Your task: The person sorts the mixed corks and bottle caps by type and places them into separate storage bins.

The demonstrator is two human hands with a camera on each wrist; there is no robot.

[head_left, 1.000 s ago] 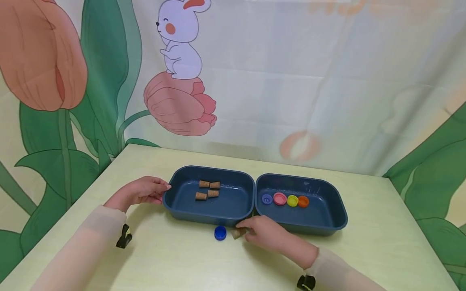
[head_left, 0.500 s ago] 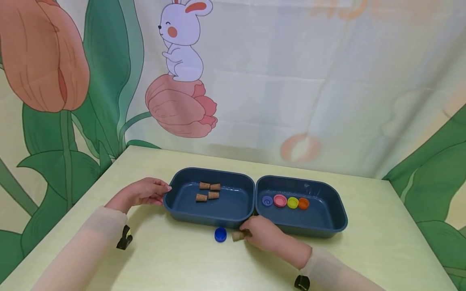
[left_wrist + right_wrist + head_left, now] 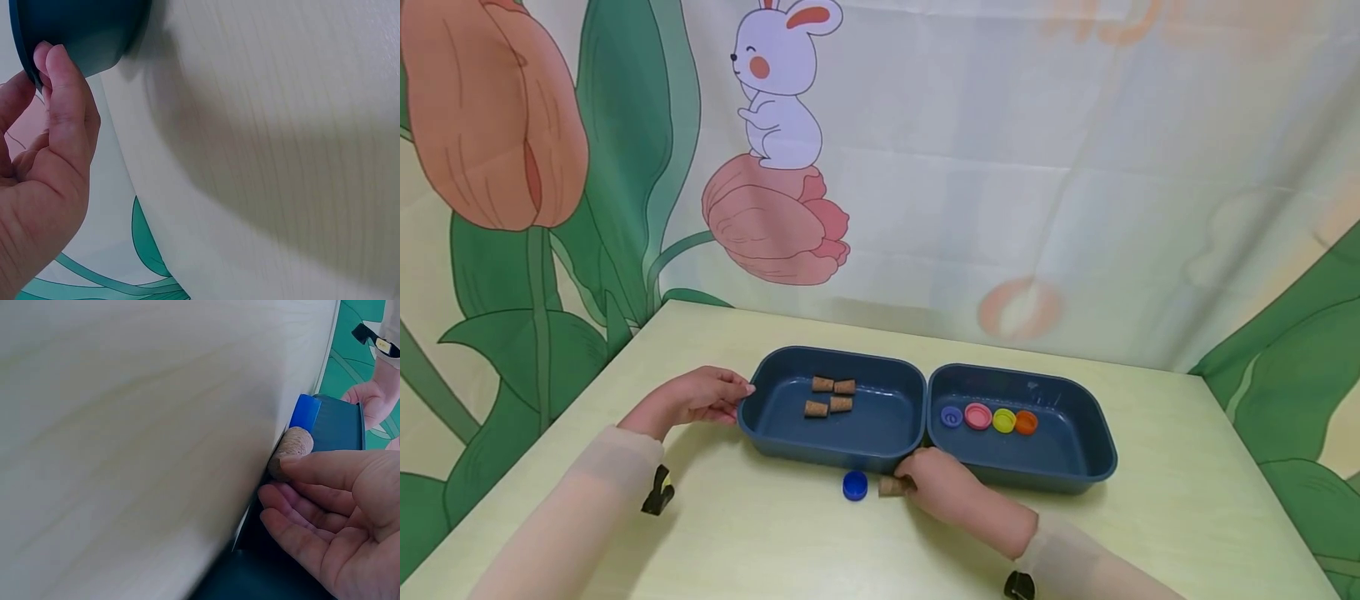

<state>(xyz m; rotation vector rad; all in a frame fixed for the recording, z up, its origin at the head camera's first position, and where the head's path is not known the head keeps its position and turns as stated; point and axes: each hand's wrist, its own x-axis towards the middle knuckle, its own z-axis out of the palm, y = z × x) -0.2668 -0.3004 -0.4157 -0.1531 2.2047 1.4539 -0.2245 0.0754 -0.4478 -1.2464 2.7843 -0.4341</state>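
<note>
My left hand (image 3: pixel 700 394) grips the rim of the left dark blue tray (image 3: pixel 820 452) at its left end; in the left wrist view, the thumb and fingers (image 3: pixel 67 94) lie either side of the tray's edge. With thumb and fingertips my right hand (image 3: pixel 942 485) pinches a cork stopper (image 3: pixel 891 487), low at the table in front of the trays. The cork (image 3: pixel 296 442) lies on its side, one end hidden by the fingers. Just left of it sits a blue bottle cap (image 3: pixel 854 485). Several cork stoppers (image 3: pixel 816 409) lie inside the left tray.
A second dark blue tray (image 3: pixel 1060 479) stands right beside the first. Inside it, a purple cap (image 3: pixel 951 417), a pink cap (image 3: pixel 978 416), a yellow cap (image 3: pixel 1003 421) and an orange cap (image 3: pixel 1026 422) form a row. Behind the pale table (image 3: pixel 760 542) hangs a printed curtain (image 3: pixel 925 208).
My right hand has shifted slightly, and the cork in its fingers has turned to lie more level beside the blue cap. The left hand stays at the tray rim.
</note>
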